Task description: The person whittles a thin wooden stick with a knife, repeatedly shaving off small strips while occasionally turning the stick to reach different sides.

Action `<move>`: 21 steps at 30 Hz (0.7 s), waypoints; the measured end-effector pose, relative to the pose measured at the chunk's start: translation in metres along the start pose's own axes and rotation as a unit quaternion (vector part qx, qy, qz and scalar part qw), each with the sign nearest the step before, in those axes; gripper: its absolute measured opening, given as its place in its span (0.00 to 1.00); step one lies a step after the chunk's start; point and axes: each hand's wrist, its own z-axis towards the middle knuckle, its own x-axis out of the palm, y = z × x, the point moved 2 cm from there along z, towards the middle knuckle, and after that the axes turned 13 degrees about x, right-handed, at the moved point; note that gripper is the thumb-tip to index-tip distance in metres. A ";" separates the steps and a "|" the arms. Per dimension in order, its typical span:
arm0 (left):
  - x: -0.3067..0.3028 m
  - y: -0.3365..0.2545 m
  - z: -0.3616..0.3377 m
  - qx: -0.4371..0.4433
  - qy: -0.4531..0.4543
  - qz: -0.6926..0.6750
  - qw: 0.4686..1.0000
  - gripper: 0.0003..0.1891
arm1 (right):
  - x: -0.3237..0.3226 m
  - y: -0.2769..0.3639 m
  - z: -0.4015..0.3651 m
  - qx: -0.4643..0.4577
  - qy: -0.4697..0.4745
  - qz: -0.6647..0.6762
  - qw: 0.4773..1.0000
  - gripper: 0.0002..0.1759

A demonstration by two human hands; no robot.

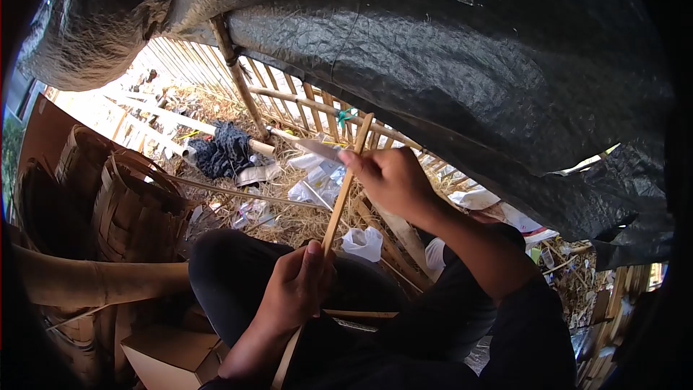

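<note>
A long, thin bamboo strip (338,210) slants up from my lap, its top end near the fence. My left hand (295,287) is closed around its lower part, thumb on top. Higher up, my right hand (392,180) is closed on a knife (318,149), with its thumb against the strip. The blade points left and lies beside the strip near its upper end. The knife's handle is hidden inside my right hand.
Woven baskets (137,206) stand at the left, above a thick bamboo pole (108,282) and a cardboard box (167,357). Dark tarp (462,65) hangs overhead, in front of a bamboo fence (292,105). Dark cloth (224,150) and a white plastic bag (362,243) lie on littered ground.
</note>
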 end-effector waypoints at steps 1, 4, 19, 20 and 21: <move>-0.001 0.001 0.000 0.004 0.001 -0.007 1.000 0.28 | -0.008 -0.004 0.012 0.044 0.023 0.001 0.999 0.35; -0.002 0.001 0.000 0.004 -0.011 -0.013 1.000 0.29 | -0.012 0.007 0.008 0.034 -0.028 0.026 0.999 0.34; -0.008 0.000 0.001 -0.005 -0.038 -0.044 0.998 0.28 | -0.005 0.016 -0.005 0.040 -0.025 -0.016 0.999 0.29; -0.008 0.002 0.001 -0.002 -0.034 -0.057 0.998 0.28 | 0.009 0.019 -0.024 -0.020 -0.011 0.000 1.000 0.30; -0.008 0.001 0.001 -0.001 -0.036 -0.058 0.998 0.28 | 0.020 0.022 -0.036 -0.079 0.004 0.018 0.997 0.31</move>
